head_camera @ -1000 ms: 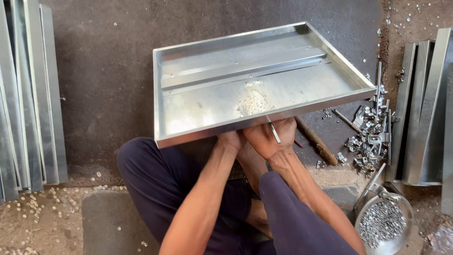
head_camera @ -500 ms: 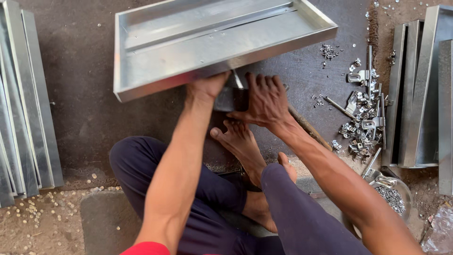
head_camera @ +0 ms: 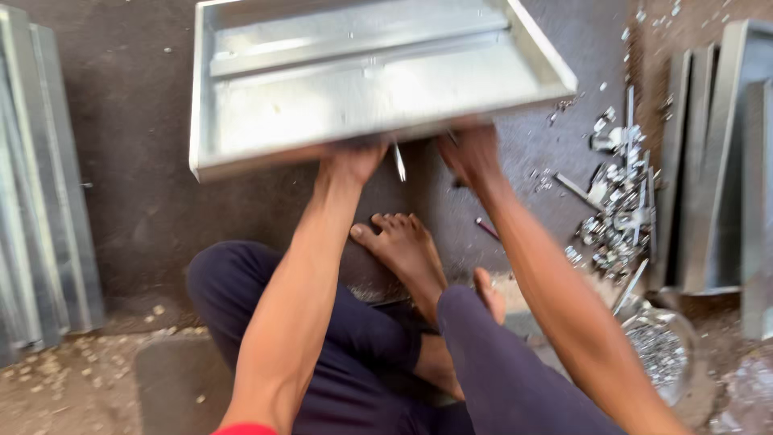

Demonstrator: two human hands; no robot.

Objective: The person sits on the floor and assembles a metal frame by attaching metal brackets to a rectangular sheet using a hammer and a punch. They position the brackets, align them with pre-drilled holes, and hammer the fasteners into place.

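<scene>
A large shallow sheet-metal tray (head_camera: 241, 149) with folded rims hangs tilted above the dark floor in front of me. My left hand (head_camera: 348, 161) grips its near rim from below, left of centre. My right hand (head_camera: 469, 153) holds the same rim further right; its fingers are blurred and partly hidden under the edge. A thin metal rod (head_camera: 398, 161) pokes down between the two hands; which hand holds it I cannot tell. I sit cross-legged, a bare foot (head_camera: 407, 250) on the floor under the tray.
Folded metal sheets lean at the left (head_camera: 44, 185) and the right (head_camera: 717, 161). A pile of small metal brackets and screws (head_camera: 620, 201) lies at the right. A round bowl of small fasteners (head_camera: 660, 350) sits by my right knee. A small dark rod (head_camera: 485, 228) lies on the floor.
The tray has moved up and away from me and swung round. The pale heap of bits that lay in it is gone. My right hand went from the floor to the rim.
</scene>
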